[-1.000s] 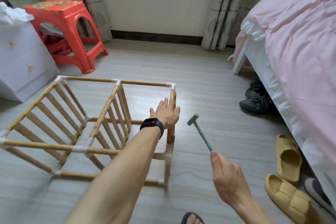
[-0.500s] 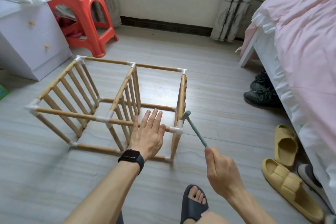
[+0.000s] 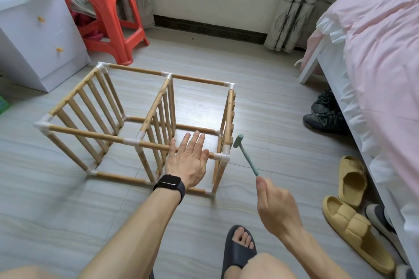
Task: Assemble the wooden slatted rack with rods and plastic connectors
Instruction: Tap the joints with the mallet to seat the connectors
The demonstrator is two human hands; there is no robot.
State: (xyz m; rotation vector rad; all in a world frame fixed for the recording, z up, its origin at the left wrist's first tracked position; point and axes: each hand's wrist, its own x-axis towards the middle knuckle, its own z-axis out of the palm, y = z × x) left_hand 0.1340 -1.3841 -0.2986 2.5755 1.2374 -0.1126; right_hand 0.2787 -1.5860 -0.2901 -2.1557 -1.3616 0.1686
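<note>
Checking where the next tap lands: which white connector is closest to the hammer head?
The near-right top corner connector, beside the left hand; the hammer head hovers just right of it.

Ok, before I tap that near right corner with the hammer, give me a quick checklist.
1. Rack standing upright on the floor: ok.
2. Left hand flat on the near top rod, steadying it: ok.
3. Right hand gripping the hammer by the end of its handle: ok.
4. Hammer head close beside the near right corner connector: ok.
5. Thumb clear of that connector: not ok, it lies close to it.
6. Connector fully seated on its rods: cannot tell.
</note>
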